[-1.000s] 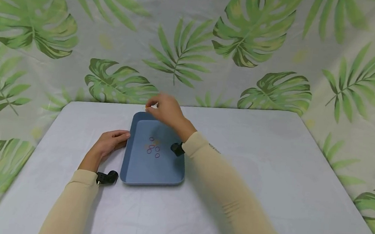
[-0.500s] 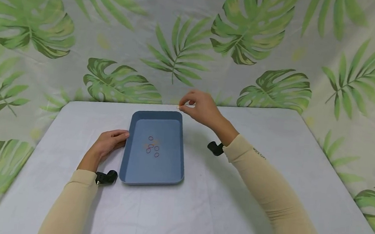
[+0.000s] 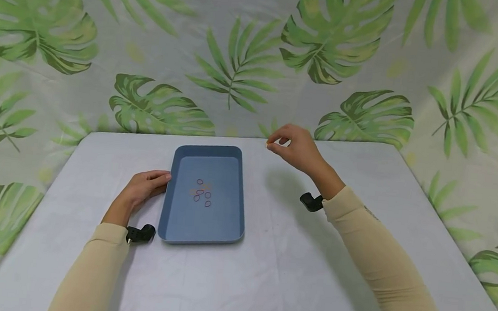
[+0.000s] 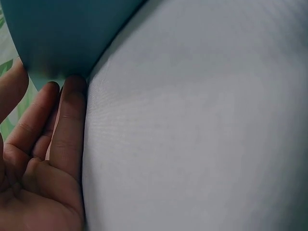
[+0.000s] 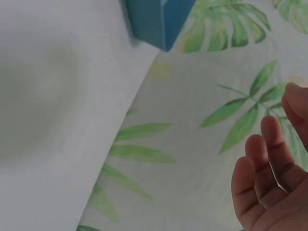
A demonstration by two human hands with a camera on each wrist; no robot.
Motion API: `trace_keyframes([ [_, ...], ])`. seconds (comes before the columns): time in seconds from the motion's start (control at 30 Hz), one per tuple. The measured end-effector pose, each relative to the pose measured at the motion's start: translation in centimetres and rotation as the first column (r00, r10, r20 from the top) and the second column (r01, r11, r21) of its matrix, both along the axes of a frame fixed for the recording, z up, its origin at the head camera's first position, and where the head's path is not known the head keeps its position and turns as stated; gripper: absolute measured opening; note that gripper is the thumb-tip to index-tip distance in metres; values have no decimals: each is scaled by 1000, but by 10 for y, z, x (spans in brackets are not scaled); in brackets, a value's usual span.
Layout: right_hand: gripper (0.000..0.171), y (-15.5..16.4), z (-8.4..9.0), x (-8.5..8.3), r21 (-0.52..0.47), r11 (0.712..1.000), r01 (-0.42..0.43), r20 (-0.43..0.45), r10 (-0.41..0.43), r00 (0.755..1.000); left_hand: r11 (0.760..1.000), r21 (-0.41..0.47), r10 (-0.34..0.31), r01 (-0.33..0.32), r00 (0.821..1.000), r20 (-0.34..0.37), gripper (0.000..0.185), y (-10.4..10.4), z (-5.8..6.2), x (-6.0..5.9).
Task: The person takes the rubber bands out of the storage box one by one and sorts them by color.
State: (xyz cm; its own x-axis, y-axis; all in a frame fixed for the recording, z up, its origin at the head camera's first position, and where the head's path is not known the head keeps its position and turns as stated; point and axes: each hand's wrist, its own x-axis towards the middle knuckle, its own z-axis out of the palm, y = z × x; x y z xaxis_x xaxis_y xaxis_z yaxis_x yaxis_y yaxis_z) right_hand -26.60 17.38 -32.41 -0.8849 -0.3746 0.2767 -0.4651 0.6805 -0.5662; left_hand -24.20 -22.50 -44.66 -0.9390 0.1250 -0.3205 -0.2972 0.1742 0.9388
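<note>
Our right grip pinches a small orange band above the grey surface; left grip, fingers relaxed, touches the blue tray holding more bands. Leaf-print cloth hangs behind.

No lettering can be read anywhere (a small dark mark on the right sleeve is too blurred).

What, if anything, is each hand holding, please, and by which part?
The right hand pinches a small orange band at its fingertips; which part cannot be told. The left hand holds nothing, only touching the tray.
</note>
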Motion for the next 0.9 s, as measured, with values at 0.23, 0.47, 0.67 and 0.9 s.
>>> trace_keyframes([
  [0.23,16,14,-13,-1,9,999,43,44,-44,998,1000,1,-1,1,1000,0,61,0,-1,1],
  [0.47,15,30,-29,-7,40,996,80,59,-82,995,1000,6,-2,2,1000,-2,62,0,1,1],
  [0.67,16,43,-44,-13,57,994,93,105,-98,990,1000,8,5,-5,1000,4,63,-1,1,2],
  [0.9,16,54,-64,-16,48,995,83,151,-89,984,1000,9,-5,5,1000,0,62,0,0,2],
])
